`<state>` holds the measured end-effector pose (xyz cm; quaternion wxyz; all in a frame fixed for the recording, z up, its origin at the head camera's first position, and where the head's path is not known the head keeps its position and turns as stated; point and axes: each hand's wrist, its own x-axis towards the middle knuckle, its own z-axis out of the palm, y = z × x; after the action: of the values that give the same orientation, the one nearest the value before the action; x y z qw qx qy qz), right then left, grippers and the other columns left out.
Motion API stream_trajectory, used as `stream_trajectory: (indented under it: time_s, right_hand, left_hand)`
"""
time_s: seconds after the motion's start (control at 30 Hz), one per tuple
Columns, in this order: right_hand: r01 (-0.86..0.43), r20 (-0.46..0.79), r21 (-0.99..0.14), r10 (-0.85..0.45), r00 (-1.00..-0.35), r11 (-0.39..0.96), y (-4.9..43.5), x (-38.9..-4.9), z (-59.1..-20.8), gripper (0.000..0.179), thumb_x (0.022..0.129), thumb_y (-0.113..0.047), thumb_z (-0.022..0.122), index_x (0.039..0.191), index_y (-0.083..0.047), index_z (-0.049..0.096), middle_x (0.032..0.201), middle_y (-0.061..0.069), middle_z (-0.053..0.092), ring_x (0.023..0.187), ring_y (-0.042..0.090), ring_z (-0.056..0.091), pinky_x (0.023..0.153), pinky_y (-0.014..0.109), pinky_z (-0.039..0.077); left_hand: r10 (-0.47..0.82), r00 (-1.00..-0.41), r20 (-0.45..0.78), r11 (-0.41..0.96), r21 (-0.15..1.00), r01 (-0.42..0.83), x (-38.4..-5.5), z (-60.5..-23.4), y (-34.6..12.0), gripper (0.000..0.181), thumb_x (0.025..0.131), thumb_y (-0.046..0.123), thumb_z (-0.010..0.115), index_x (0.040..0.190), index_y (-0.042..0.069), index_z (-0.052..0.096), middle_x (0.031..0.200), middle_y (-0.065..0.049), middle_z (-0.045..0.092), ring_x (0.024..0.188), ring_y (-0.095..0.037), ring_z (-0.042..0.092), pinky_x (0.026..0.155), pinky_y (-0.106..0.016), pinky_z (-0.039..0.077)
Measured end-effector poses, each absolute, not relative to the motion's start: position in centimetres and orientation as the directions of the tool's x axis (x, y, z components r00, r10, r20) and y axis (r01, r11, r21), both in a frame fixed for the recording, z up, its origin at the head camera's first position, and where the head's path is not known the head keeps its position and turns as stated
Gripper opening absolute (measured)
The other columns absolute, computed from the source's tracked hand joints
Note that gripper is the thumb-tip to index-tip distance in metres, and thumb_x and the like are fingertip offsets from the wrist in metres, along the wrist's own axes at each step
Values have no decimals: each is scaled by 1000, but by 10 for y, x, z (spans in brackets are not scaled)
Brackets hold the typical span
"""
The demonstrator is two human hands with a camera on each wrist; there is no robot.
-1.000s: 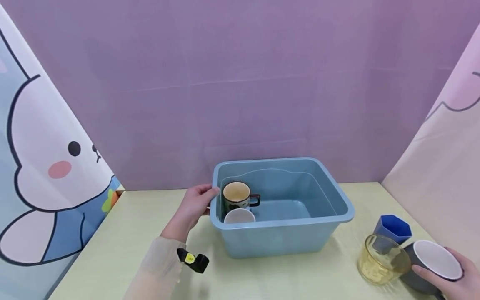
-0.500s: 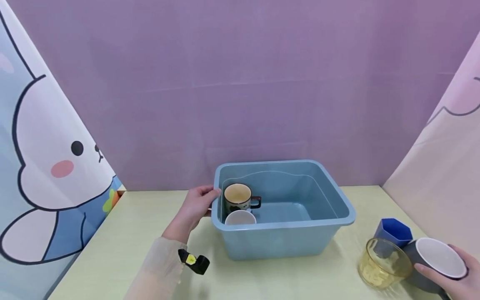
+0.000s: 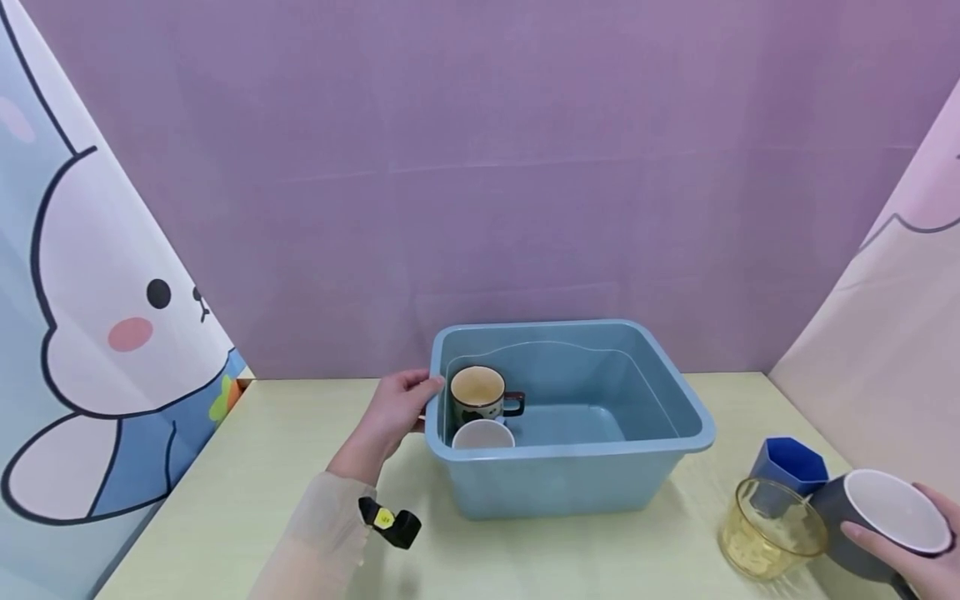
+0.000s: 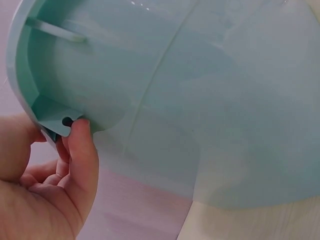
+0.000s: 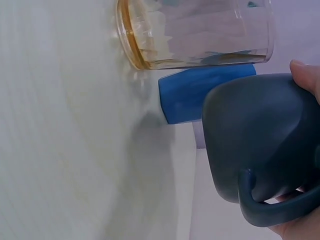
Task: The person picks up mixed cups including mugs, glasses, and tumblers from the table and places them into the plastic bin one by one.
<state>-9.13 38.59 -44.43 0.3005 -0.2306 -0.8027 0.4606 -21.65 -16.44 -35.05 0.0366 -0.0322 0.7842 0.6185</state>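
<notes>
My left hand [image 3: 397, 406] grips the left rim of a blue plastic basin [image 3: 555, 483], thumb on top. In the left wrist view its fingers curl under the rim beside a small notched bracket [image 4: 57, 120]. Inside the basin's left end stand a patterned mug [image 3: 477, 392] with a dark handle and a white cup [image 3: 483, 434] in front of it. At the far right my right hand [image 3: 918, 554] holds a dark grey mug [image 5: 260, 135] with a white inside, pinching it near the rim. The mug hangs above the table, tilted, its handle toward me.
An amber clear glass [image 3: 772, 533] stands left of the grey mug. Behind it is a blue six-sided cup [image 3: 791, 464]. A purple cloth [image 3: 525, 167] hangs behind the table [image 3: 300, 433], with printed cloths at both sides.
My right hand has lifted the grey mug a little and moved it right, away from the amber glass. My left hand keeps its hold on the basin; the view has shifted slightly.
</notes>
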Motion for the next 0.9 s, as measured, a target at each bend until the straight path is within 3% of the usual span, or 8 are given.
stream_trajectory:
  time_s: [0.1,0.23,0.67,0.9]
  right_hand:
    - [63,283,-890,656,-700,452,385,-92,-442,82,65,-4,81,130,-36,42,92,-39,39,78,-26,37,69,-4,28]
    - [18,306,-898,652,-694,440,383,-93,-438,78,64,-1,80,117,-43,41,94,-37,42,80,-24,39,70,-3,29]
    - [4,341,-874,620,-706,485,376,-95,-421,81,65,-1,79,125,-41,42,96,-37,41,83,-22,39,73,-4,28]
    - [36,350,-847,607,-713,531,374,-95,-412,87,66,-4,79,140,-29,40,95,-39,38,82,-24,36,71,-5,26]
  left_hand:
    - [-5,-995,-99,234,967,-97,-216,-351,-165,39,95,28,55,127,6,58,107,-18,64,75,-17,64,67,-33,58]
    - [-5,-995,-100,236,967,-98,-216,-350,-165,39,95,28,54,127,6,58,107,-18,64,75,-17,64,67,-32,58]
    - [0,-996,-94,230,969,-91,-217,-350,-165,39,95,28,55,126,5,59,107,-18,64,74,-17,64,66,-32,58]
    - [-3,-995,-99,233,968,-97,-217,-351,-166,39,95,28,55,126,5,58,107,-18,64,74,-17,64,66,-32,58]
